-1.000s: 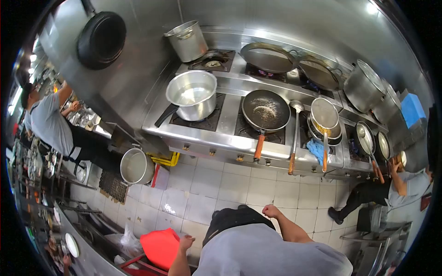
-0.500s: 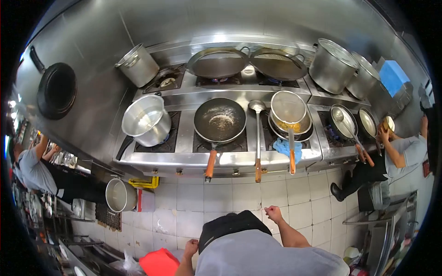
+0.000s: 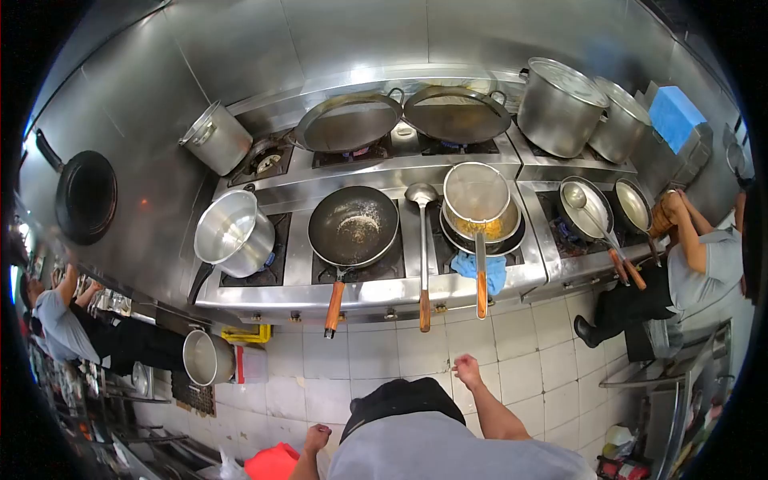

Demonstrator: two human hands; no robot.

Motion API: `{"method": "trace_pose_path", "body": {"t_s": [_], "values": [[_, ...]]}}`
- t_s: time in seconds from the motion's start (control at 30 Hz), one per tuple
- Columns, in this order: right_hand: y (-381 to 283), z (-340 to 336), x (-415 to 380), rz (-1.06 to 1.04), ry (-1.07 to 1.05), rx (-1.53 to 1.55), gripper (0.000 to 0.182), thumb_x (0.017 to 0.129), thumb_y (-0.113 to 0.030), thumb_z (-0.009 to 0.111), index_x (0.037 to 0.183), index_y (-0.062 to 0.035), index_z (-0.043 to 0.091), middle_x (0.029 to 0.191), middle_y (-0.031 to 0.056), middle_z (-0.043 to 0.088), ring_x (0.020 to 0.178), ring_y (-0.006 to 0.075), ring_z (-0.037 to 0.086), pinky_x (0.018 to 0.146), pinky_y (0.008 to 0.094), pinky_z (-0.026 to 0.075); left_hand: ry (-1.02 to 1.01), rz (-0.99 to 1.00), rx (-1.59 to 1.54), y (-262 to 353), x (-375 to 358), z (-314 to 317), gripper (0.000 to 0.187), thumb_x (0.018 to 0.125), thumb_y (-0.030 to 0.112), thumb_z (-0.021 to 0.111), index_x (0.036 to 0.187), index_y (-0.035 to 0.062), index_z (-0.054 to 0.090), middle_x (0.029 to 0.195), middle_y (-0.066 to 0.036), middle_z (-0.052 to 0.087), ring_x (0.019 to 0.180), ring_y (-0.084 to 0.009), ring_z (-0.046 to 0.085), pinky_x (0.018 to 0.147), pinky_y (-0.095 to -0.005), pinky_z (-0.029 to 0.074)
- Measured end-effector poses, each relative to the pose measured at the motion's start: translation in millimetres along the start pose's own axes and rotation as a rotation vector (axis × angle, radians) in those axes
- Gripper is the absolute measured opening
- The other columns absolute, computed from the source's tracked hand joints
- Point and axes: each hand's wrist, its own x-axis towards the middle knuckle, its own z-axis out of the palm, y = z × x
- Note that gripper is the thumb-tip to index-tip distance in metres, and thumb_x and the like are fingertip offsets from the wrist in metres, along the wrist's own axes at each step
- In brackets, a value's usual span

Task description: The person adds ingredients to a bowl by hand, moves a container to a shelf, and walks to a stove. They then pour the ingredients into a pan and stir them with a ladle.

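My right hand [image 3: 466, 370] hangs in front of my body above the floor tiles, its fingers loosely curled with nothing in them. Low at my left side, my left hand [image 3: 318, 437] is closed in a loose fist and holds nothing that I can see. Both are well apart from the stove [image 3: 372, 298]. Ahead on it stand a dark frying pan [image 3: 354, 227] with a wooden handle, a ladle [image 3: 422, 248], and a strainer [image 3: 478, 192] resting over a pan with yellowish bits. A blue cloth [image 3: 483, 272] lies beneath the strainer's handle.
A pressure cooker [image 3: 237, 240] stands left, wide pans [image 3: 456, 116] and stockpots [image 3: 563, 108] behind. One co-worker [image 3: 704, 264] is at the right beside further pans, another [image 3: 68, 320] at the left. A metal pot [image 3: 210, 358] and red bag [image 3: 272, 462] are low on my left.
My view has shifted, so the stove sits further left and slightly lower. My hands stay beside my body, still curled. The right co-worker's hands have moved over a brownish object.
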Motion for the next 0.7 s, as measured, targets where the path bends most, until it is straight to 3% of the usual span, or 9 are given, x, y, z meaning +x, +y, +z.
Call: {"method": "trace_pose_path", "body": {"t_s": [0.03, 0.07, 0.2, 0.33, 0.4, 0.53, 0.6, 0.63, 0.7], "values": [[-11.1, 8.7, -2.5, -0.072, 0.045, 0.177, 0.018, 0.084, -0.014, 0.058, 0.099, -0.0056, 0.053, 0.083, 0.0046, 0.058, 0.069, 0.0142, 0.059, 0.052, 0.0305, 0.050, 0.005, -0.001, 0.002, 4.0, -1.6, -3.4, 0.029, 0.075, 0.024, 0.064, 0.092, 0.0007, 0.065, 0.082, -0.016, 0.067, 0.079, -0.0257, 0.064, 0.072, -0.0340, 0.050], [-25.4, 14.8, -0.7, -0.060, 0.008, 0.143, 0.025, 0.086, -0.014, 0.057, 0.107, -0.0062, 0.048, 0.086, 0.0046, 0.055, 0.071, 0.0149, 0.058, 0.052, 0.0296, 0.049, 0.024, 0.012, -0.033, 13.4, -5.6, -6.7, 0.028, 0.076, 0.024, 0.064, 0.092, 0.0009, 0.065, 0.083, -0.016, 0.067, 0.079, -0.0250, 0.064, 0.072, -0.0336, 0.050], [-82.3, 41.0, 5.8, -0.176, -0.078, 0.207, 0.030, 0.086, -0.019, 0.059, 0.109, -0.0054, 0.046, 0.091, 0.0061, 0.053, 0.077, 0.0158, 0.057, 0.057, 0.0293, 0.048, 0.017, 0.053, -0.139, 43.1, -17.8, -11.1, 0.028, 0.078, 0.024, 0.064, 0.094, 0.0012, 0.064, 0.083, -0.015, 0.067, 0.079, -0.0223, 0.064, 0.073, -0.0321, 0.050], [-149.6, 74.9, 10.9, -0.301, 0.002, 0.217, 0.051, 0.080, -0.028, 0.068, 0.116, -0.0060, 0.039, 0.105, 0.0096, 0.050, 0.086, 0.0173, 0.055, 0.069, 0.0309, 0.048, 0.025, 0.106, -0.154, 37.5, -15.0, 4.8, 0.028, 0.079, 0.024, 0.063, 0.095, 0.0014, 0.064, 0.083, -0.014, 0.067, 0.078, -0.0209, 0.064, 0.072, -0.0319, 0.050], [-162.8, 97.2, 34.9, -0.411, 0.113, 0.081, 0.055, 0.078, -0.029, 0.070, 0.116, -0.0057, 0.038, 0.103, 0.0106, 0.051, 0.086, 0.0196, 0.055, 0.071, 0.0328, 0.047, 0.009, 0.117, -0.232, 34.8, -21.4, 13.7, 0.027, 0.080, 0.023, 0.062, 0.095, 0.0011, 0.064, 0.081, -0.014, 0.067, 0.077, -0.0209, 0.063, 0.072, -0.0318, 0.049], [-208.1, 120.5, 48.5, -0.352, 0.216, -0.041, 0.054, 0.076, -0.030, 0.072, 0.113, -0.0065, 0.040, 0.091, 0.0092, 0.054, 0.081, 0.0230, 0.055, 0.073, 0.0355, 0.047, 0.023, 0.103, -0.142, 27.7, -51.8, 8.0, 0.026, 0.080, 0.020, 0.061, 0.094, -0.0009, 0.064, 0.080, -0.014, 0.067, 0.077, -0.0204, 0.063, 0.070, -0.0309, 0.049], [-241.4, 122.3, 29.7, -0.363, 0.253, -0.222, 0.042, 0.080, -0.030, 0.069, 0.104, -0.0080, 0.043, 0.076, 0.0058, 0.054, 0.065, 0.0197, 0.055, 0.060, 0.0329, 0.049, 0.058, 0.079, -0.185, 12.8, -62.5, 2.8, 0.025, 0.079, 0.019, 0.061, 0.093, -0.0016, 0.064, 0.079, -0.014, 0.066, 0.075, -0.0200, 0.062, 0.068, -0.0307, 0.049], [-251.0, 124.2, 22.9, -0.372, 0.247, -0.222, 0.042, 0.080, -0.030, 0.069, 0.104, -0.0080, 0.043, 0.076, 0.0058, 0.054, 0.065, 0.0197, 0.055, 0.060, 0.0329, 0.049, 0.082, 0.056, -0.225, 2.7, -66.3, 2.0, 0.025, 0.079, 0.019, 0.060, 0.092, -0.0023, 0.063, 0.077, -0.013, 0.066, 0.073, -0.0196, 0.062, 0.067, -0.0306, 0.049], [-262.0, 124.6, 9.8, -0.257, -0.091, 0.263, 0.031, 0.085, -0.031, 0.063, 0.095, -0.0091, 0.044, 0.068, 0.0038, 0.053, 0.049, 0.0150, 0.052, 0.043, 0.0286, 0.044, 0.086, 0.027, -0.321, -21.3, -71.8, -0.2, 0.023, 0.078, 0.017, 0.060, 0.090, -0.0025, 0.063, 0.073, -0.011, 0.064, 0.067, -0.0176, 0.061, 0.060, -0.0300, 0.049]]}}
